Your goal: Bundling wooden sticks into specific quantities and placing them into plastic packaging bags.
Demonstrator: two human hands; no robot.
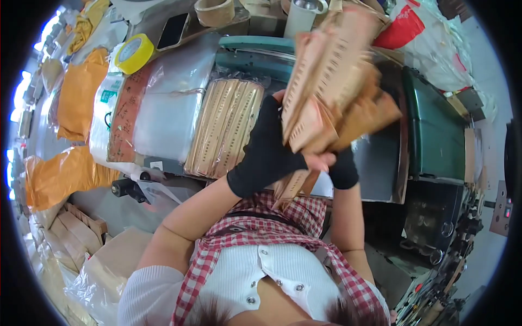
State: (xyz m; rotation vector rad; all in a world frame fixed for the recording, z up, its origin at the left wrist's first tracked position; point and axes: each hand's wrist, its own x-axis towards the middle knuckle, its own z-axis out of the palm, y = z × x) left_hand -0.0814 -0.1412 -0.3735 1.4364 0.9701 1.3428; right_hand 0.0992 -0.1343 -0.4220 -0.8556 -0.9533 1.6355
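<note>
Before the apron [217, 245]: paper bundle [338, 68], likely light, flexible
Left hand [267, 151]: grips lower end, sensible hold
Right hand [345, 171]: grip obscured

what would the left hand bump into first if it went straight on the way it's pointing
The bundle of tan paper strips, which the left hand is gripping; what comes beyond it is hard to judge in depth.

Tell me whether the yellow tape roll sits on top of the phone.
No: the yellow tape roll lies just left of the phone.
</note>
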